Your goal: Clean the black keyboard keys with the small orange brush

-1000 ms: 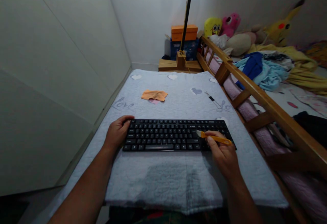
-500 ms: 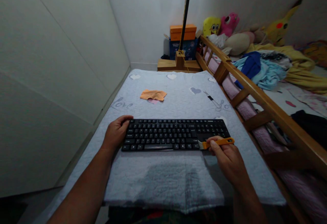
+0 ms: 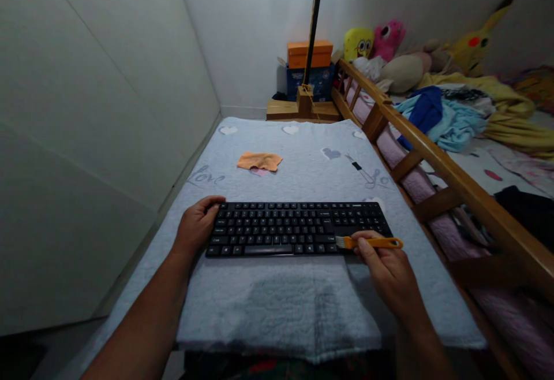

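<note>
A black keyboard (image 3: 272,227) lies flat on the cloth-covered table, its long side facing me. My left hand (image 3: 198,224) grips the keyboard's left end, thumb near the top left corner. In my right hand (image 3: 383,259) is a small orange brush (image 3: 383,243), pinched between thumb and fingers. The brush's pale bristles touch the keys around the right end of the lower rows, beside the number pad. Part of the number pad is hidden behind the right hand.
Beyond the keyboard lies an orange cloth (image 3: 259,161). A thin tool with a black band (image 3: 356,166) rests at the far right of the table. A wooden bed rail (image 3: 426,143) runs along the right side; a pale wall panel (image 3: 108,137) stands on the left.
The brush has turned slightly in my right hand, and its bristles have shifted up a little over the keys. My left hand and the keyboard have stayed put.
</note>
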Demonstrator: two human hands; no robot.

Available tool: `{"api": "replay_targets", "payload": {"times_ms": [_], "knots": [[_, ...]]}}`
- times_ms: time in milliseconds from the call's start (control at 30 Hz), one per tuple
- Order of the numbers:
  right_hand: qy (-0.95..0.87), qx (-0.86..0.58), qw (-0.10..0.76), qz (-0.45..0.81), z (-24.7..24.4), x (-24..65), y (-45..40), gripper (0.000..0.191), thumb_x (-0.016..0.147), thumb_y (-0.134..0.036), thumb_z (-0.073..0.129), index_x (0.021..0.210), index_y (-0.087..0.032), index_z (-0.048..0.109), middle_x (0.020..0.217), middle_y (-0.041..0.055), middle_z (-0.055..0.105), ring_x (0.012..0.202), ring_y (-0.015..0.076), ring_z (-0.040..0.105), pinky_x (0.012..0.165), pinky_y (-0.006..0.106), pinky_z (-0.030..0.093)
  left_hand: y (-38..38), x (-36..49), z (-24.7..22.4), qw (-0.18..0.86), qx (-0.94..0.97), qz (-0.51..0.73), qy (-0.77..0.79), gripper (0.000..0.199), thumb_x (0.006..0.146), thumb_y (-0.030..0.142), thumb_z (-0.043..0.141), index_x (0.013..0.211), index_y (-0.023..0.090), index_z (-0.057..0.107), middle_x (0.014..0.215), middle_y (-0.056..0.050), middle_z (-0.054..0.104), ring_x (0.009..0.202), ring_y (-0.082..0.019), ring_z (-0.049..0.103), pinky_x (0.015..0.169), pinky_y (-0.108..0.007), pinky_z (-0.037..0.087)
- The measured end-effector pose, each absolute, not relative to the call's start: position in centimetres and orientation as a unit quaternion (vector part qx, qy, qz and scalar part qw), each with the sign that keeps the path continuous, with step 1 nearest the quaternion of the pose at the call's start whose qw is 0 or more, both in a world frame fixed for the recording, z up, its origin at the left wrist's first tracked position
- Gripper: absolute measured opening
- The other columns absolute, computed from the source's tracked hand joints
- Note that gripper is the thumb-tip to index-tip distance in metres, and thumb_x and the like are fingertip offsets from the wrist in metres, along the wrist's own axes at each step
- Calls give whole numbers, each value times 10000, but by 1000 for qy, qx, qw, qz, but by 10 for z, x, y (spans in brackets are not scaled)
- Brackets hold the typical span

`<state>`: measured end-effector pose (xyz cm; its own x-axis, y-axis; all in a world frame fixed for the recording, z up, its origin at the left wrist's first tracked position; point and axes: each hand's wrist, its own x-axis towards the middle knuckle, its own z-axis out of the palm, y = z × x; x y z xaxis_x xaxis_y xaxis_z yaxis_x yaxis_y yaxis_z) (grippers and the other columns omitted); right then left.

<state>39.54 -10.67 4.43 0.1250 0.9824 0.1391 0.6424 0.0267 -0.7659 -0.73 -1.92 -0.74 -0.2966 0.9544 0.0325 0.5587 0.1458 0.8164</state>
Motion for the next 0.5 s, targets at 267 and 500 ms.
{"api": "replay_targets", "payload": {"times_ms": [267, 500], "knots": [[-617, -656, 351, 258, 45, 401, -110, 387, 976, -491, 494, 916, -206, 749, 718, 38, 732, 672, 218, 688, 660, 320, 522, -19, -4, -5, 270, 520, 380, 716, 422, 766, 419, 560, 1036, 181, 780, 933, -65, 787, 866, -259, 701, 781, -341, 537], [-639, -647, 341, 239, 51, 395, -108, 374, 959, -474, 499, 826, -220, 740, 684, 32, 723, 662, 218, 685, 645, 319, 517, -19, -5, -4, 267, 526, 377, 714, 422, 764, 426, 562, 1034, 185, 779, 922, -63, 787, 860, -261, 699, 776, -339, 535]]}}
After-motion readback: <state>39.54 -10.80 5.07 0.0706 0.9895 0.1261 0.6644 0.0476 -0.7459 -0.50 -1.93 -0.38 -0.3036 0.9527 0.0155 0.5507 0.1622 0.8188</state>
